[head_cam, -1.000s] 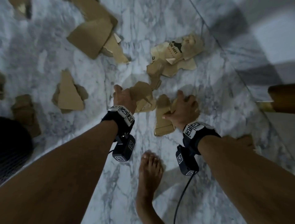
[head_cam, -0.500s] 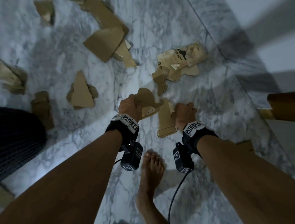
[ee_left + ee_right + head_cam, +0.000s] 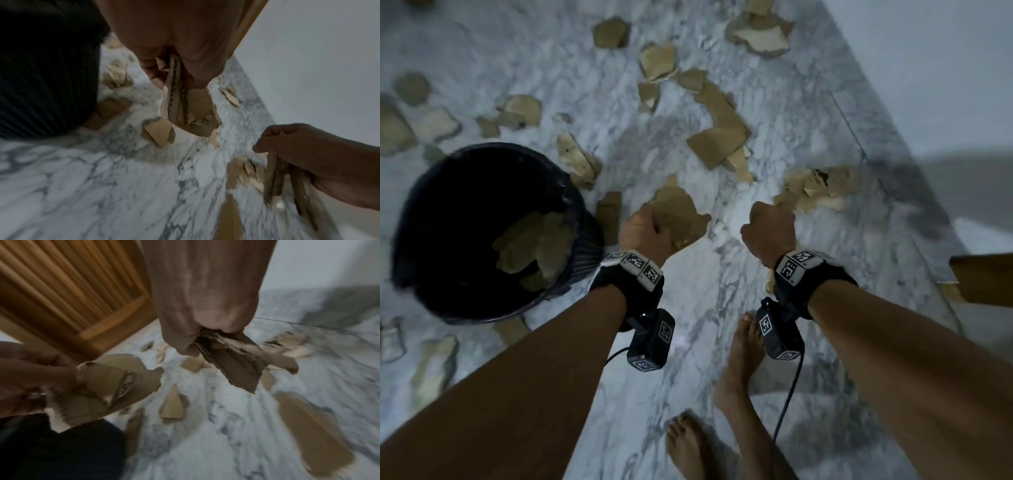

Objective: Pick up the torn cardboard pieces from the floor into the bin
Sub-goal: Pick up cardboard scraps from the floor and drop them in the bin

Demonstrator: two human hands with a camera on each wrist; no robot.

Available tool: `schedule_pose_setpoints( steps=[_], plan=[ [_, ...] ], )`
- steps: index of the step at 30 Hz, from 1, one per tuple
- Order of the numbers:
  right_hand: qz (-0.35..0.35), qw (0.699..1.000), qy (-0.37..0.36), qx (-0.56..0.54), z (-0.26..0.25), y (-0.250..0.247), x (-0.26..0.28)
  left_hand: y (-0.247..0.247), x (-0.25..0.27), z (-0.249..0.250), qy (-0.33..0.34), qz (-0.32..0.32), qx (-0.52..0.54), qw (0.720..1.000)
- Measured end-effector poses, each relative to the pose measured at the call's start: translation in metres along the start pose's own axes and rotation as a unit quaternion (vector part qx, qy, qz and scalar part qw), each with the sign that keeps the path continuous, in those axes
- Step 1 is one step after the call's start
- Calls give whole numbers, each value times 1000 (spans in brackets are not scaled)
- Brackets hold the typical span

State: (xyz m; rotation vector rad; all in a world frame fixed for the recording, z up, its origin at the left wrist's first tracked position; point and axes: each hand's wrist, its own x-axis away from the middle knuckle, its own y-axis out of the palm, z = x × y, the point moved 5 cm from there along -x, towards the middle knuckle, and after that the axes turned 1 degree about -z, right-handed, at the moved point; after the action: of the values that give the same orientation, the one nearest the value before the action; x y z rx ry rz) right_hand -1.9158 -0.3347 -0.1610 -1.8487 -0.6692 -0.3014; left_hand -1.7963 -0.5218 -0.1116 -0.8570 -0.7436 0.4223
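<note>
My left hand [image 3: 643, 231] grips a torn brown cardboard piece [image 3: 681, 214], held in the air just right of the black bin [image 3: 424, 212]. In the left wrist view the cardboard piece [image 3: 185, 112] hangs below the curled fingers [image 3: 152, 71]. My right hand [image 3: 768, 233] is fisted round more cardboard pieces [image 3: 236, 363], which show clearly only in the right wrist view. The bin holds several cardboard scraps [image 3: 534, 240]. Many torn pieces lie on the marble floor, among them a large one [image 3: 717, 144] and a printed one [image 3: 815, 186].
A wooden door [image 3: 983, 279] stands at the right, with a white wall [image 3: 928, 68] beyond the floor edge. My bare feet [image 3: 739, 359] are on the marble between my arms. More scraps lie left of the bin [image 3: 434, 363].
Both hands have lifted off the floor holding cardboard. The view has swung left, so the black bin has come fully into sight beside my left hand.
</note>
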Motion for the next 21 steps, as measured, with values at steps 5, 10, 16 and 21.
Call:
schedule_pose_setpoints(
  steps=[5, 10, 16, 21],
  plan=[
    [-17, 984, -137, -117, -160, -10, 38, -126, 27, -51, -49, 100, 27, 993],
    [-51, 958, -223, -172, -305, 9, 83, -211, 40, -132, -111, 172, 4, 979],
    [-153, 927, -280, -197, -380, 66, 111, -240, 40, -196, -144, 194, -6, 970],
    [-161, 945, -230, -167, -322, 74, 109, -215, 54, -198, -150, 190, 12, 970]
  ],
)
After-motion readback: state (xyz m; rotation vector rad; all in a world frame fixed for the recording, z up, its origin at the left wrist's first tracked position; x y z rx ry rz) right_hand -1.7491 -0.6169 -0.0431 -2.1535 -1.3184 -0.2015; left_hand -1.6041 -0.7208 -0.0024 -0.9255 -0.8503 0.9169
